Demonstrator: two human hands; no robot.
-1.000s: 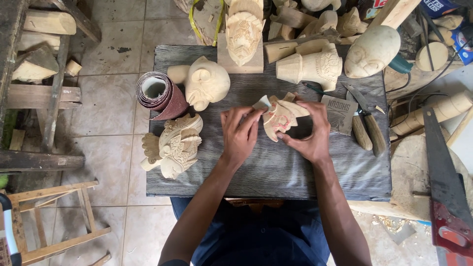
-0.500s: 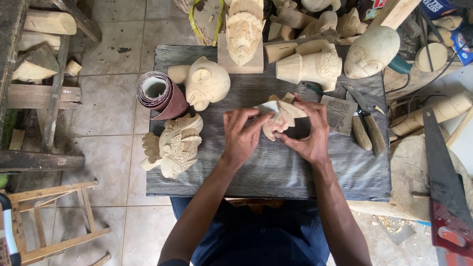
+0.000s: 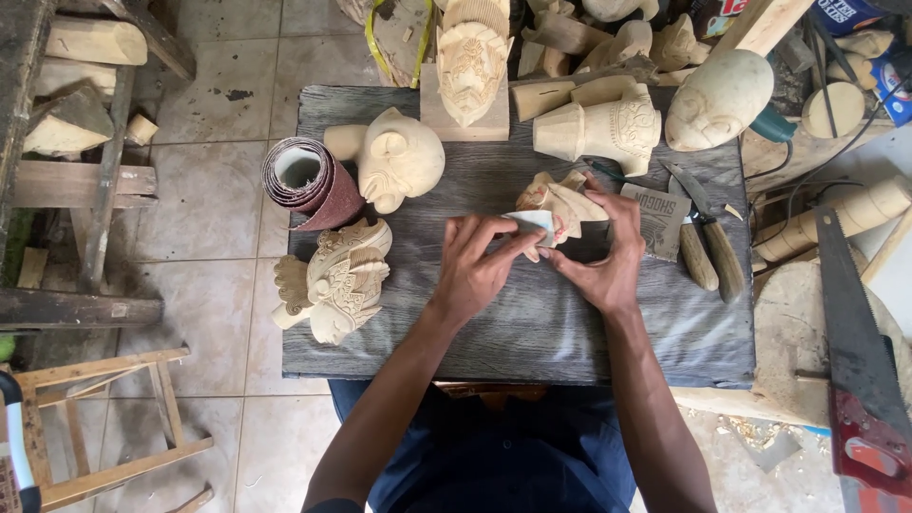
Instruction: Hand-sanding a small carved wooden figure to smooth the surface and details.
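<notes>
Head view, looking straight down on a dark grey board [image 3: 532, 323] laid across my lap.

Step in hand, as I judge it: sanding a small carving. Left hand [image 3: 475, 271] pinches a folded bit of pale sandpaper [image 3: 532, 224] between thumb and fingertips, pressed to the near edge of the carving [image 3: 562, 204]. Right hand [image 3: 608, 261] is closed around the carving from the right, fingers curled over its top, steadying it just above the board, near the middle and toward the far side. Both hands are gripping; neither is free.

Around them:
- roll of reddish abrasive [image 3: 309, 182], left of the hands, partly off the board edge
- bald head carving [image 3: 394, 160] just beside the roll
- ornate mask [image 3: 337, 280], near left corner, untouched
- knives [image 3: 705, 237] with wooden handles, right of the right hand, close
- flat dark stone [image 3: 658, 220], touching or nearly touching the right fingers; cannot tell which
- handsaw [image 3: 855, 351] off the board, far right

Next move, my reading: short strokes with the paper along the carved edge, right hand holding firm or turning the piece to offer a fresh face. Thin projecting tips look fragile; light pressure is called for.
</notes>
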